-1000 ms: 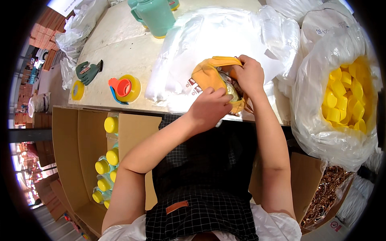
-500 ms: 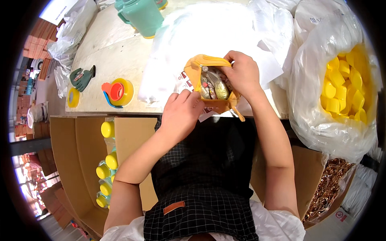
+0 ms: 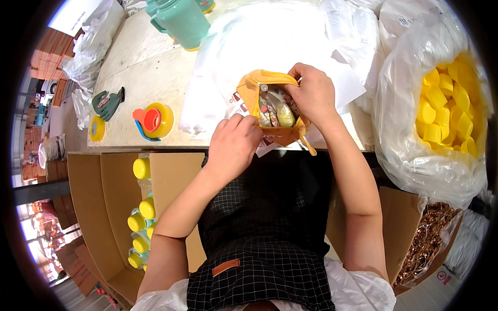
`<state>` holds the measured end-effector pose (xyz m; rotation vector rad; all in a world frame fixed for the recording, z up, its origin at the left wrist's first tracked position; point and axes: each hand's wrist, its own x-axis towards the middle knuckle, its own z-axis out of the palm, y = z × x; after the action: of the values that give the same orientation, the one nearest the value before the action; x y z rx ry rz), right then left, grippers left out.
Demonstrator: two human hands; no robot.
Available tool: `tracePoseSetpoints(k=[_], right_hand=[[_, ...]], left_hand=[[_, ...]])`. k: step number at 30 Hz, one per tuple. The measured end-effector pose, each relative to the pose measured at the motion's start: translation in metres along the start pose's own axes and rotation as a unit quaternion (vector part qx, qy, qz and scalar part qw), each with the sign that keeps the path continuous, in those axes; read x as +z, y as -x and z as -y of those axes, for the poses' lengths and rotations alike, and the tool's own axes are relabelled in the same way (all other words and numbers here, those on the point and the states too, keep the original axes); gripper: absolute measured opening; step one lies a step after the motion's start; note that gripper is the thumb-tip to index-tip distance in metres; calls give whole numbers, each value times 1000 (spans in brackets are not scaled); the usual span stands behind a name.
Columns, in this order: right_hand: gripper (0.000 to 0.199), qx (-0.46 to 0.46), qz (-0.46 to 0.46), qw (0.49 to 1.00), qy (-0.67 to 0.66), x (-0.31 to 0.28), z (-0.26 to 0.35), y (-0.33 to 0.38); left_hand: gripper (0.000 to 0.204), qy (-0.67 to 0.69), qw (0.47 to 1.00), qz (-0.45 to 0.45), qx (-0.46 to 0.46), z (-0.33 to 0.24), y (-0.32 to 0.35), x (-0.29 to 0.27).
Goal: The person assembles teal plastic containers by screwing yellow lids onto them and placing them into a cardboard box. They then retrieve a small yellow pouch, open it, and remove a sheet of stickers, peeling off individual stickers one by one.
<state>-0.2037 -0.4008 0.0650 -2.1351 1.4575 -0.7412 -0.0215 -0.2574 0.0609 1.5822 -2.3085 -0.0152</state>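
A yellow zip pouch (image 3: 271,78) is held at the near edge of the table, its mouth spread wide. Inside lie several small wrapped packets (image 3: 284,115), one gold-green and others clear with dark and red bits. My right hand (image 3: 314,96) pinches the pouch's upper right rim between thumb and fingers. On the lower left, my left hand (image 3: 234,142) has its fingers curled at the pouch's edge, with the fingertips partly hidden. A strap dangles from the lower right corner.
At right, a clear plastic bag (image 3: 399,150) holds yellow caps (image 3: 441,111). Yellow-capped bottles (image 3: 141,168) stand in a carton (image 3: 88,192) below left. On the table are a green jug (image 3: 181,23), a dark glove (image 3: 107,105), a tape roll (image 3: 167,122) and white plastic sheets (image 3: 280,31).
Both hands keep their hold on the pouch, which stays open in nearly the same place. The whole view has shifted very slightly.
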Motion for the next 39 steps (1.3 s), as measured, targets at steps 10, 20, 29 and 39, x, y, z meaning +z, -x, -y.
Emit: tracePoseSetpoints(k=[10,20,29,39], right_hand=[[13,-37,-17,999,27,4,9,-16],[24,-31,-56,996,69,-10,-1,-107],[36,-94,-180,977,61,1,-17,-36],[20,-40,-61,991,113,15,-46,-46]], left_hand=[[17,82,995,-55,-16,11,1,11],[2,386,897,-74,-204,43,13,39],[10,601,668,-145,-414,56,28,47],[15,601,661,-63,-444,58,-10,52]])
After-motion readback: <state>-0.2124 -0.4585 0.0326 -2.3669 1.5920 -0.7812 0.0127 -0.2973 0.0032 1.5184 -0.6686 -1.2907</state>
